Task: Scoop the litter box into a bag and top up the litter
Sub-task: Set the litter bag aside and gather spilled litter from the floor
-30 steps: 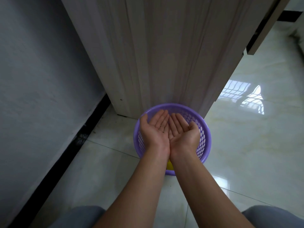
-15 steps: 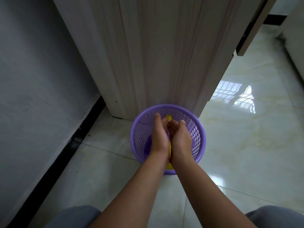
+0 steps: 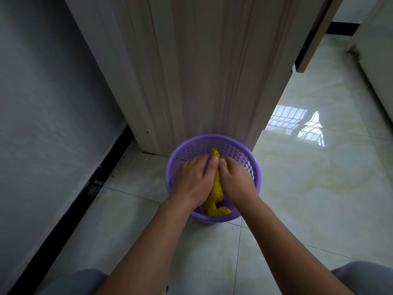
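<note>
A purple perforated plastic basket (image 3: 242, 154) stands on the tiled floor against the foot of a wooden cabinet. A crumpled yellow bag (image 3: 217, 194) lies inside it, running from the far wall to the near rim. My left hand (image 3: 194, 179) and my right hand (image 3: 236, 179) are over the basket, palms down, side by side with the yellow bag between them. Both hands touch the bag; their fingertips reach down into the basket and are partly hidden. Whether the fingers grip the bag cannot be seen.
The pale wooden cabinet (image 3: 202, 71) rises just behind the basket. A grey wall (image 3: 42, 103) with a black skirting strip (image 3: 85, 194) runs along the left. Glossy light tiles (image 3: 319, 177) spread to the right. My knees show at the bottom corners.
My hands were cupped together palms up above the basket; they turned inward, then palms down, and lowered onto the yellow bag inside it.
</note>
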A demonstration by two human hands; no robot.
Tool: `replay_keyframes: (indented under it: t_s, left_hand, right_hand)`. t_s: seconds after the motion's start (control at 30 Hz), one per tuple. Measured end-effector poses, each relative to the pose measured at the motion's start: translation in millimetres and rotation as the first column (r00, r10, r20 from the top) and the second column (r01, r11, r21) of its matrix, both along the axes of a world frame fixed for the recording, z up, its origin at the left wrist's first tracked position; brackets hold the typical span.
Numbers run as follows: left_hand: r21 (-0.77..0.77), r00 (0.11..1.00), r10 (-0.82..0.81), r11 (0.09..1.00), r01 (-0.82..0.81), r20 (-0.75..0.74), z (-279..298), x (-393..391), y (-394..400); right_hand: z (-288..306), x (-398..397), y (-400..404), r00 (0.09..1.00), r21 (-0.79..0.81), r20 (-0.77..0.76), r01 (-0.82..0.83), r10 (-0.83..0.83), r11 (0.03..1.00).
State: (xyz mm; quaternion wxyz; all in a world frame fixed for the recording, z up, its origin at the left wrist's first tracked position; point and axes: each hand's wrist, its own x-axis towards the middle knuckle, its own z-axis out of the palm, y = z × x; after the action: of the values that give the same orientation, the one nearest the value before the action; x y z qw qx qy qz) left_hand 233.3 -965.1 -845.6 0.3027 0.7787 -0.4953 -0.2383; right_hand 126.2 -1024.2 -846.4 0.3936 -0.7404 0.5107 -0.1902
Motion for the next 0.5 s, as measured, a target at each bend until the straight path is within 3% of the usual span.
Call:
replay_keyframes:
  t_s: [0.07,0.13,0.27,0.4,0.5]
  left_hand:
    - [0.116,0.978,-0.073,0.992,0.050,0.198,-2.0,3.5,1.0]
    - [0.190,0.961,-0.083,0.981,0.032,0.265,-2.0,7.0,2.5]
    - [0.290,0.940,-0.126,0.956,0.030,0.317,4.0,12.9,5.9]
    - [0.357,0.930,-0.152,0.934,0.024,0.335,5.1,14.3,7.2]
    - [0.381,0.926,-0.169,0.924,0.031,0.336,6.1,13.6,7.7]
  right_hand:
    - [-2.3,-4.1,-3.9,0.972,-0.158,-0.208,-0.146,0.112,0.977]
    - [-3.3,-8.9,-6.7,0.933,-0.188,-0.324,-0.224,0.155,0.956]
    - [-3.7,-15.4,-8.1,0.881,-0.179,-0.435,-0.288,0.187,0.941]
    - [-6.3,-14.9,-5.4,0.770,-0.085,-0.579,-0.384,0.268,0.920]
    - [-6.2,-14.2,-2.8,0.764,-0.053,-0.582,-0.375,0.277,0.925]
